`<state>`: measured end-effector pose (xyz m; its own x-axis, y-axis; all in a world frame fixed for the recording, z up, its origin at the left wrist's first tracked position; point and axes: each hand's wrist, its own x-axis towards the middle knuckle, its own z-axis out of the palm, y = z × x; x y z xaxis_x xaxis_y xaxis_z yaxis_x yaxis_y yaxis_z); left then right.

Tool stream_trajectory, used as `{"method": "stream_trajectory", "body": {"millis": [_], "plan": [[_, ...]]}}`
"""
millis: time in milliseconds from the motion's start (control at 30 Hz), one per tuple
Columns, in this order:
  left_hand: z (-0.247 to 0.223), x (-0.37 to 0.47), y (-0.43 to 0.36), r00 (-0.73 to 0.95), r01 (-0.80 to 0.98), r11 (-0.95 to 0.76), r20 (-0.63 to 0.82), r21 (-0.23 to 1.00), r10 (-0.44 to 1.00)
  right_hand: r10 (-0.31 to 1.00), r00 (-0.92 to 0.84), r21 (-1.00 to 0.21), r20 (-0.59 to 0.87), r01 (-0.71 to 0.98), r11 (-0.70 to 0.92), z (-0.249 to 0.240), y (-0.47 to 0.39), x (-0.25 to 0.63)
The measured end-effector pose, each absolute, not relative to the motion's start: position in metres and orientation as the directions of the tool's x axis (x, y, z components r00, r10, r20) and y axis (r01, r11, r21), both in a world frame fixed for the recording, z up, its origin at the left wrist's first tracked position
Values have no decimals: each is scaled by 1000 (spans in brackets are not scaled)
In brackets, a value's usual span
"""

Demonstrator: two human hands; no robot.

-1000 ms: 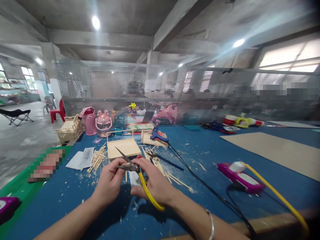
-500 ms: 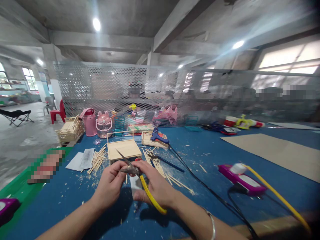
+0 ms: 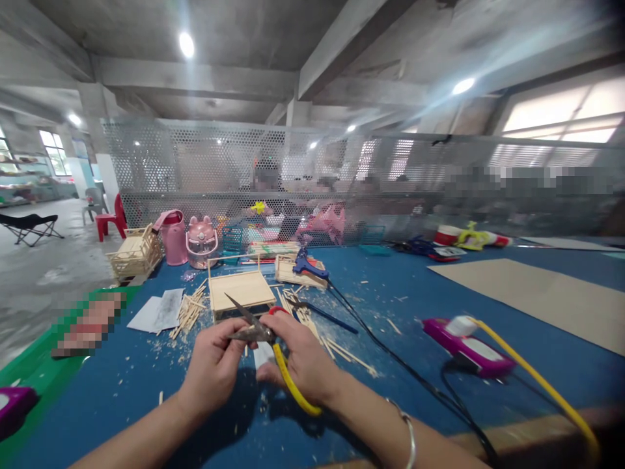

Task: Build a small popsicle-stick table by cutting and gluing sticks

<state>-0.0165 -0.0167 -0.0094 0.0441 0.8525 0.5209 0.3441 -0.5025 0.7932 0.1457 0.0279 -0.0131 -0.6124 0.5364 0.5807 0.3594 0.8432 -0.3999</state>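
As the head view shows, two bare hands meet over the table: the right hand is clamped around one pair of scissors, while the left hand has thumb and forefinger together at the blades (I cannot tell what, if anything, is pinched there). Beyond them are one miniature wooden stick frame, one blue glue gun, one dark-blue-handled tool, two heaps of loose sticks, two white sheets and two pink drink bottles.

The scissors lie in front of the person, just nearer than the frame, with dull grey blades spread apart and pointing left; one handle is yellow, the other red.

The table is blue and littered with wood chips. A perforated metal screen stands behind it, in a grey concrete hall with lit ceiling lamps, a red chair and a black folding chair.
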Motion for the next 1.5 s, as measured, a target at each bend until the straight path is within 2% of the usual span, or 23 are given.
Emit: {"method": "stream_trajectory", "body": {"millis": [300,500,800,933,1133,1267,1500], "plan": [[-13,-15,-19,16,333,-469,493,818,870,525,-622,-384,581,360,850,-16,30,146],[-20,-14,-16,-38,256,-381,404,888,914,543,-624,-421,561,350,837,-20,32,146],[-17,-16,-12,-58,162,-340,353,926,934,576,-627,-431,524,388,815,-23,36,145],[-18,-13,-12,-55,134,-328,338,935,940,609,-624,-475,489,396,786,-23,33,142],[-18,-11,-7,-65,-16,-264,262,964,963,649,-526,-561,550,344,753,-21,36,140],[-16,-12,-6,-52,-26,-255,254,967,966,591,-578,-526,562,302,795,-15,40,146],[-11,-14,-7,-67,35,-329,330,944,942,602,-626,-430,495,426,796,-8,36,147]]}}
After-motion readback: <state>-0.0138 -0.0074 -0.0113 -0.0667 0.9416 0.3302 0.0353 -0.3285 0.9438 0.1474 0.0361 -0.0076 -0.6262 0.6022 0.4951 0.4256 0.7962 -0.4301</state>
